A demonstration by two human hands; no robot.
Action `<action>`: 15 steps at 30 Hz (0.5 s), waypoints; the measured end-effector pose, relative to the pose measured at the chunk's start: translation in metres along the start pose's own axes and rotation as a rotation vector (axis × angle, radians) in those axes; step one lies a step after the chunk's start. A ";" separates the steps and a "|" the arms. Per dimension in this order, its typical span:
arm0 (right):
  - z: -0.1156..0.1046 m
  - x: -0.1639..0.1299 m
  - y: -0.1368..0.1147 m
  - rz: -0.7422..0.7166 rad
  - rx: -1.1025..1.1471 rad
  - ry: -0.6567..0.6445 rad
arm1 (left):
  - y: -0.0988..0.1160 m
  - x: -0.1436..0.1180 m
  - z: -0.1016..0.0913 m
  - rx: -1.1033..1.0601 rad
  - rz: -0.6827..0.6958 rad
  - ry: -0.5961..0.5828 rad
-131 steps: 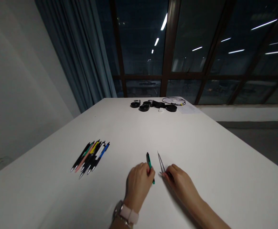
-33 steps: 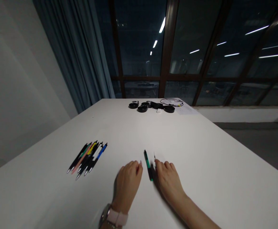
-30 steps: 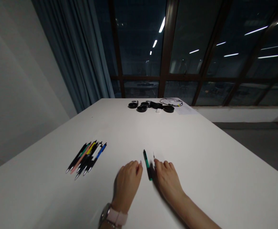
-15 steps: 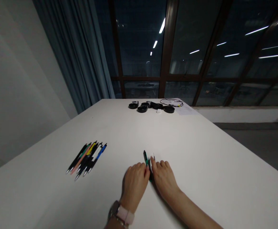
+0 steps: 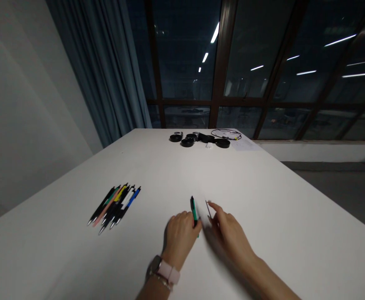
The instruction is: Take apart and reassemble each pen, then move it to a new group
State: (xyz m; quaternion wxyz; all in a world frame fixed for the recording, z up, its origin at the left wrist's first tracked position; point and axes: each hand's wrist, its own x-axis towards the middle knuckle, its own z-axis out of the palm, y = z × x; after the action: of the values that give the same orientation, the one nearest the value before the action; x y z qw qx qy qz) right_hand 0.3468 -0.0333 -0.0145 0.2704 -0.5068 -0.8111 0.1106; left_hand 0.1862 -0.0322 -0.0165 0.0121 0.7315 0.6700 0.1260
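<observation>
My left hand (image 5: 179, 234), with a watch on its wrist, is closed around a green and black pen (image 5: 194, 207). The pen's upper end sticks out beyond the fingers and its lower part is mostly hidden by the thumb. To the right of it, my right hand (image 5: 232, 233) pinches a thin dark stick like a pen refill (image 5: 208, 209) between thumb and index finger. That stick and the pen are apart. Over to the left, several pens (image 5: 115, 208) lie in a loose bundle on the white table (image 5: 157, 171), in black, green, pink, yellow, white and blue.
Several round black objects (image 5: 187, 143) sit at the table's far end. Near them are a looped black cable (image 5: 226, 134), a small white item (image 5: 209, 146) and a sheet of paper (image 5: 245, 145). A blue curtain (image 5: 107, 75) and dark windows stand behind.
My right hand has moved right, away from the pen, with the thin stick pinched in it. More of the pen in my left hand now shows.
</observation>
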 end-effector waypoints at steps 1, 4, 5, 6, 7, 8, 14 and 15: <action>-0.001 -0.003 0.003 0.025 0.079 -0.002 | -0.001 0.000 0.000 -0.016 -0.010 -0.002; 0.000 -0.009 0.009 0.121 0.316 -0.034 | -0.007 0.000 0.004 -0.141 -0.051 0.015; 0.000 -0.011 0.010 0.152 0.397 -0.049 | -0.010 0.000 0.006 -0.223 -0.079 0.021; 0.002 -0.012 0.010 0.178 0.481 -0.063 | -0.013 0.000 0.009 -0.328 -0.115 0.024; 0.003 -0.012 0.010 0.198 0.570 -0.076 | -0.017 0.002 0.012 -0.451 -0.153 0.023; 0.004 -0.012 0.009 0.213 0.663 -0.090 | -0.020 0.003 0.015 -0.587 -0.191 0.020; -0.005 -0.012 -0.001 0.292 1.052 -0.216 | -0.028 0.011 0.023 -1.269 -0.405 0.102; -0.009 -0.013 -0.003 0.296 1.073 -0.250 | -0.028 0.011 0.022 -1.337 -0.439 0.128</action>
State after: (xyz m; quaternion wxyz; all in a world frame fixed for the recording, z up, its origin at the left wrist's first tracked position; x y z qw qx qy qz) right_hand 0.3538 -0.0464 -0.0103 0.3735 -0.3897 -0.5875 0.6029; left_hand 0.1641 -0.0151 -0.0411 0.4445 0.4065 0.5807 0.5478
